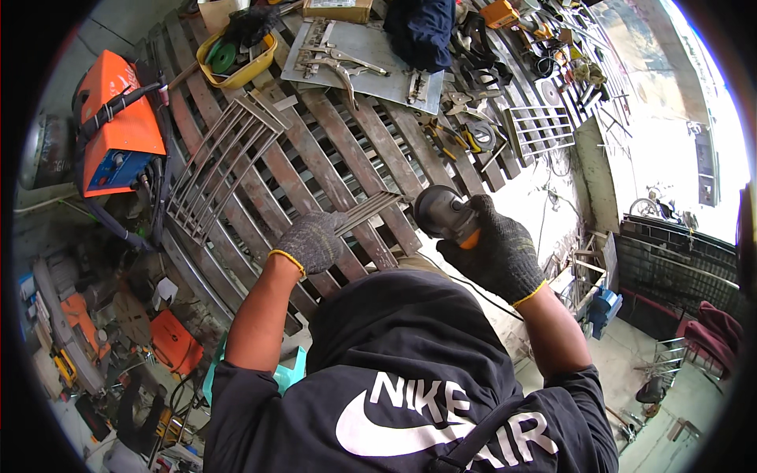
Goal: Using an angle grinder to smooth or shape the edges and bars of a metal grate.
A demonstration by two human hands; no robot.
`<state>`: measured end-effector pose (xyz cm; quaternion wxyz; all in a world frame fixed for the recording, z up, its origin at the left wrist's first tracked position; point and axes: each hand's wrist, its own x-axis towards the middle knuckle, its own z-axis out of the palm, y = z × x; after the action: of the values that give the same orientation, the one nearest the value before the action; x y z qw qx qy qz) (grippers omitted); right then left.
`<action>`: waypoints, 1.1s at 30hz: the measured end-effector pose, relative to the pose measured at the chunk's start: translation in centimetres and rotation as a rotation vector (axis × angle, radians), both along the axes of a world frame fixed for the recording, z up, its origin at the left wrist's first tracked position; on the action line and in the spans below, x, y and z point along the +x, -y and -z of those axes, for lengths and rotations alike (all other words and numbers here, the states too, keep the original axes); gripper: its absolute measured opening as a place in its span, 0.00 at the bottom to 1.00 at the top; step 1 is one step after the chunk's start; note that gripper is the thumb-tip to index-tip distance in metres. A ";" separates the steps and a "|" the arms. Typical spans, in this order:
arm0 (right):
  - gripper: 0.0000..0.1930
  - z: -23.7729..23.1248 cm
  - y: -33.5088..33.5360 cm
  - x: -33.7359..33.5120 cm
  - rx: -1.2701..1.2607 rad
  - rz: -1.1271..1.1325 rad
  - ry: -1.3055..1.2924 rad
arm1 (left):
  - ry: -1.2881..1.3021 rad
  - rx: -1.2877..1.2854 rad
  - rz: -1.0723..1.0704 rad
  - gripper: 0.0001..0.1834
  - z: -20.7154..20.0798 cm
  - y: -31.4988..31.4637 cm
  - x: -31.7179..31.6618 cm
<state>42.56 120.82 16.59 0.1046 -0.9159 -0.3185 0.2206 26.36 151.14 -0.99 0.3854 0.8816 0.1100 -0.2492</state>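
My left hand (311, 243), in a grey knit glove with a yellow cuff, is closed on a bundle of thin metal bars (371, 210). The bars lie side by side across the slatted metal bench (303, 185), their far ends pointing right. In my right hand (505, 248), gloved the same way, is an angle grinder (443, 213) with a dark body and an orange part. Its round head sits close to the bar ends; whether they touch I cannot tell. My fingers partly cover the grinder's body.
Left on the bench lies a welded metal grille (225, 162), and a smaller one (542, 130) lies far right. Behind are a yellow tub (240, 71), a metal sheet with locking pliers (339, 63) and a tape measure (479, 136). An orange machine (118, 130) stands left. A cord (485, 296) trails near my right arm.
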 end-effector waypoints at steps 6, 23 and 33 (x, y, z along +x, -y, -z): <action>0.41 0.7 -1.0 -0.3 0.005 -0.010 -0.034 | 0.076 0.016 0.027 0.33 0.6 0.0 -0.4; 0.47 0.6 -1.5 -0.2 0.027 -0.055 0.004 | 0.070 0.062 0.049 0.32 0.8 -0.1 -0.4; 0.44 0.1 -1.0 0.4 0.000 0.015 -0.049 | 0.031 0.001 -0.012 0.30 0.0 0.3 -0.2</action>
<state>42.97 121.77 16.50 0.1141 -0.9127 -0.3089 0.2420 26.15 150.83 -1.01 0.3884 0.8848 0.1094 -0.2330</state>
